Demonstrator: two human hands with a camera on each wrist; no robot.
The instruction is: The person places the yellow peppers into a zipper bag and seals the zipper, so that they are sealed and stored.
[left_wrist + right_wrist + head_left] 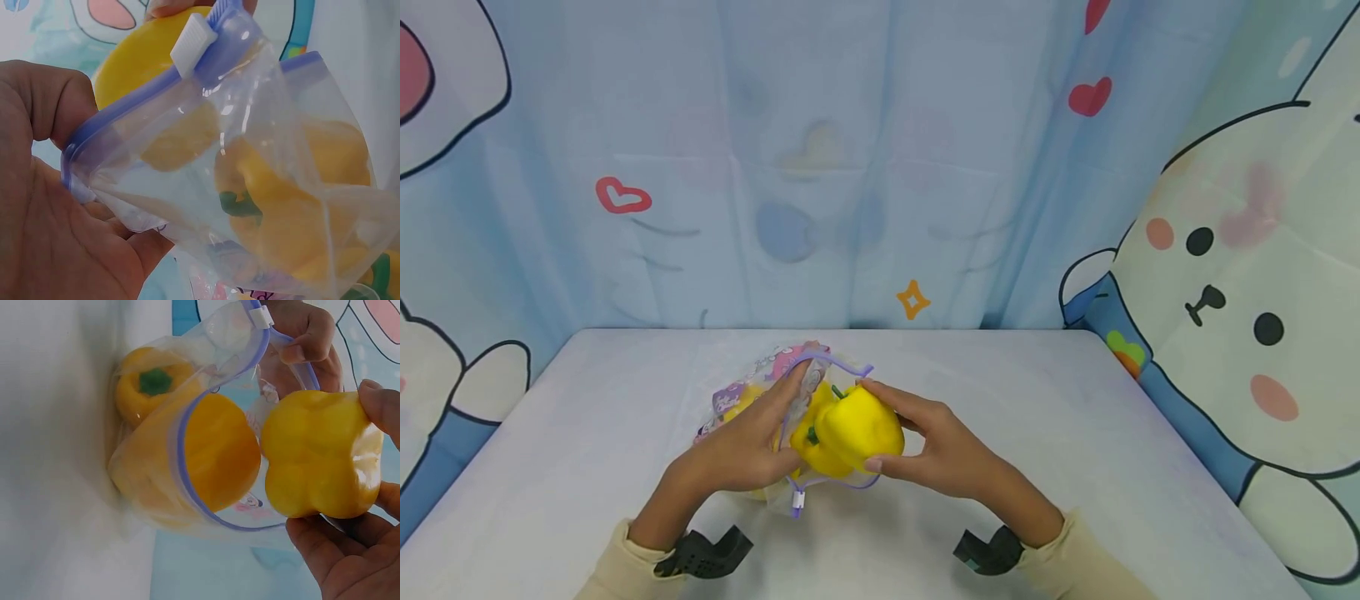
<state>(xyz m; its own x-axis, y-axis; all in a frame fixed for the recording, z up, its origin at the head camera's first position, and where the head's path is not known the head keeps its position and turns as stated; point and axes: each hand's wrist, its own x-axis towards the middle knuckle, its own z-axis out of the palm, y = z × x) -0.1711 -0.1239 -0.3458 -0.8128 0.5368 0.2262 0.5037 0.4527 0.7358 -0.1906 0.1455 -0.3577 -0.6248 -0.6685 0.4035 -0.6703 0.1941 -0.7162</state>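
Note:
My left hand [741, 450] holds a clear zip bag [275, 219] by its purple-edged mouth, thumb on one side and fingers behind. A white slider [260, 317] sits on the rim. My right hand [936, 433] grips a yellow bell pepper [322, 456] between thumb and fingers, right at the bag's open mouth. Inside the bag, just past the opening, lies another yellow bell pepper [222, 450]. Deeper in, a further pepper [150, 381] shows its green stem. Printed pink and purple figures cover part of the bag, and my left hand hides some of its side.
The bag is on a white-covered table [1075, 433]. Behind the table hangs a light blue curtain [850, 100] with hearts and cartoon animals. Black wrist mounts [703, 554] are strapped on both wrists.

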